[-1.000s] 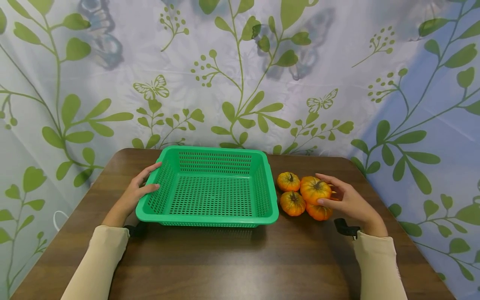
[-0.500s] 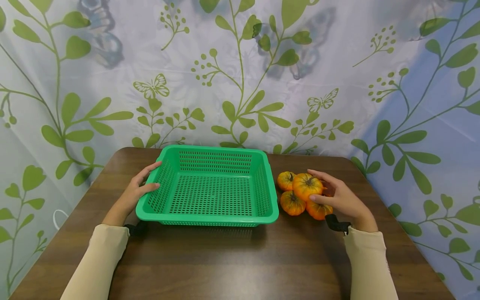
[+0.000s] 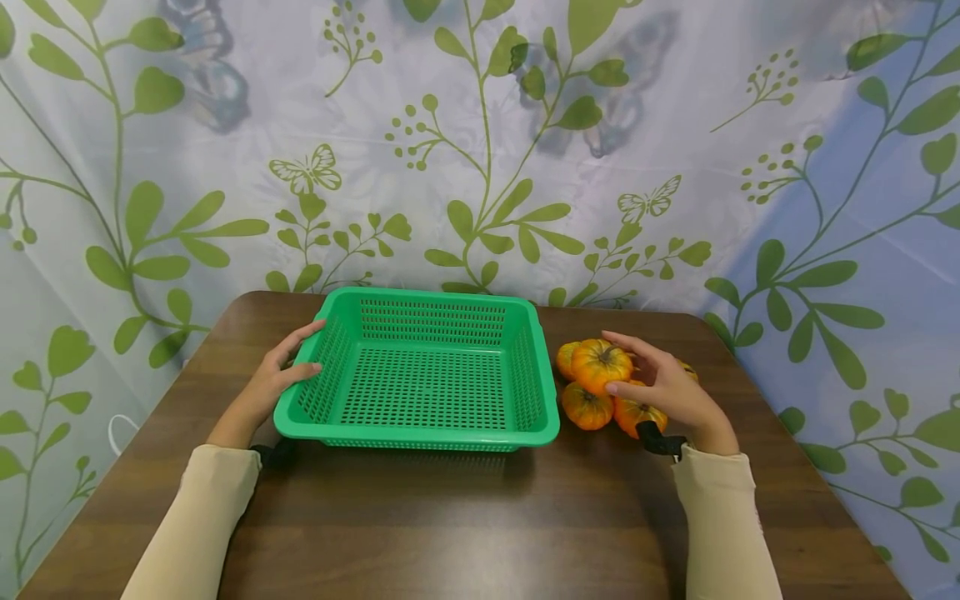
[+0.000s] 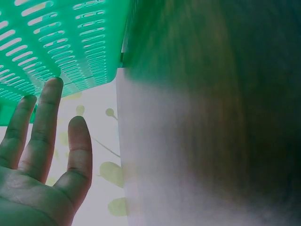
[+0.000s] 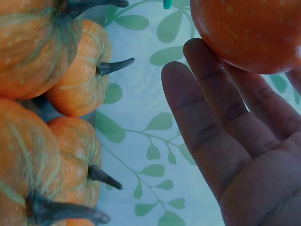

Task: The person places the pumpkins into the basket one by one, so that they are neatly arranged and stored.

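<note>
In the head view my left hand (image 3: 270, 383) is at the left rim of a green plastic basket (image 3: 416, 437), thumb over the rim. The left wrist view shows fingers (image 4: 42, 127) against the basket's perforated outer side (image 4: 61, 47). My right hand (image 3: 675, 392) holds a small orange pumpkin (image 3: 596, 367) between thumb and fingers, raised above other pumpkins (image 3: 587, 408). The right wrist view shows the held pumpkin (image 5: 249, 33) off the table, its underside near the fingers. The basket has nothing in it.
Several small pumpkins (image 5: 84, 70) with dark stems sit close together right of the basket; one (image 3: 687, 371) is partly hidden behind my right hand. The brown wooden table (image 3: 450, 525) meets a leaf-patterned cloth (image 3: 480, 150) at its back edge. A white cable (image 3: 118, 429) hangs at left.
My right hand has carried the pumpkin leftward and slightly up, toward the basket, uncovering a pumpkin behind the hand. My left hand and the basket have stayed in place.
</note>
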`<state>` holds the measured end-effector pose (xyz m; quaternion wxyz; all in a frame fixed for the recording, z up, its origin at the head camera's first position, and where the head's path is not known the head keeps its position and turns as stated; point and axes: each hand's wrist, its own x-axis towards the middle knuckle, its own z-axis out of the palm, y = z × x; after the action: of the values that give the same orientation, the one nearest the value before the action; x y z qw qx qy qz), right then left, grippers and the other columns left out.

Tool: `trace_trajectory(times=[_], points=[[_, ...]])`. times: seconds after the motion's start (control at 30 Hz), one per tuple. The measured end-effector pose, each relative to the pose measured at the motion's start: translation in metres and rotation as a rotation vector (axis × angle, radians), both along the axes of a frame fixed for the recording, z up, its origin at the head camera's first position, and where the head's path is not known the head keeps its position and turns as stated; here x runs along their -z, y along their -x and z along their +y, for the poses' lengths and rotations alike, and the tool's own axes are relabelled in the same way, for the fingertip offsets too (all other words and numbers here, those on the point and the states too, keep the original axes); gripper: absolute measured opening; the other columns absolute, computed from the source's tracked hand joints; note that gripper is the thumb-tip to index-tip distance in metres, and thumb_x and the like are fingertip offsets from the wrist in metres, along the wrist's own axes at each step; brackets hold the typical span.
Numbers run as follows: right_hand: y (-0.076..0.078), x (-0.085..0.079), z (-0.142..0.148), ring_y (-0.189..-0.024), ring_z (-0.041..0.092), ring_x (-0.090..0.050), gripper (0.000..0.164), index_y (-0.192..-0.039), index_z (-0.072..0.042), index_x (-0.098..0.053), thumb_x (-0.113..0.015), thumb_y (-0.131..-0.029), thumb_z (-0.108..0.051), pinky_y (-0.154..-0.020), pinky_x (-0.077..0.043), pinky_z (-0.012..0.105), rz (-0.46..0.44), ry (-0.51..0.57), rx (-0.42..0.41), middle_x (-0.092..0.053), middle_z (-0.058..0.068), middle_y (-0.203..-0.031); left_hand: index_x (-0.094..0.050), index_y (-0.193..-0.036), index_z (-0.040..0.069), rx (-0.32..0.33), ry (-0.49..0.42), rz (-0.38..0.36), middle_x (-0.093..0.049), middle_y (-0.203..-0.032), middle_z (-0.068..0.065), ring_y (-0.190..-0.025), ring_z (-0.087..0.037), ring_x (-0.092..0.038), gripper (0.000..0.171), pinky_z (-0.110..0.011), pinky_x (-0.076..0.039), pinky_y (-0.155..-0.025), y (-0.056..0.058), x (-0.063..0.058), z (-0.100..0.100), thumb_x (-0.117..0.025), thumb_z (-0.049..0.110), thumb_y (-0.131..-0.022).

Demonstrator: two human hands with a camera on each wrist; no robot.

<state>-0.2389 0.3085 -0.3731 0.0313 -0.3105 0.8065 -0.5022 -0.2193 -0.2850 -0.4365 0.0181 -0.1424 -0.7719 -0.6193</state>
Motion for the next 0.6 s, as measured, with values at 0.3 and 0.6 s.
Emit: trace_trajectory(times=[0.3, 0.6], points=[[0.005, -0.008, -0.012, -0.125, 0.007, -0.062, 0.071, -0.164, 0.005, -0.038, -0.070, -0.101, 0.007, -0.093, -0.060, 0.026, -0.059, 0.019, 0.000, -0.043, 0.018, -0.164, -0.037, -0.171, 0.022, 0.004, -0.005, 0.008, -0.030, -0.168, -0.026, -0.129, -0.005, -0.048, 0.067, -0.019, -0.052, -0.091, -0.001, 0.000, 0.001, -0.056, 0.008, -0.108], [0.012, -0.016, -0.025, -0.131, -0.001, -0.056, 0.070, -0.162, 0.007, -0.042, -0.073, -0.099, 0.006, -0.105, -0.048, 0.016, 0.030, -0.043, -0.006, -0.043, 0.026, -0.163, -0.033, -0.171, 0.010, 0.002, 0.010, 0.009, -0.013, -0.178, -0.024, -0.161, -0.056, 0.000, 0.071, -0.081, -0.016, -0.118, 0.002, -0.003, 0.001, -0.058, 0.006, -0.105]])
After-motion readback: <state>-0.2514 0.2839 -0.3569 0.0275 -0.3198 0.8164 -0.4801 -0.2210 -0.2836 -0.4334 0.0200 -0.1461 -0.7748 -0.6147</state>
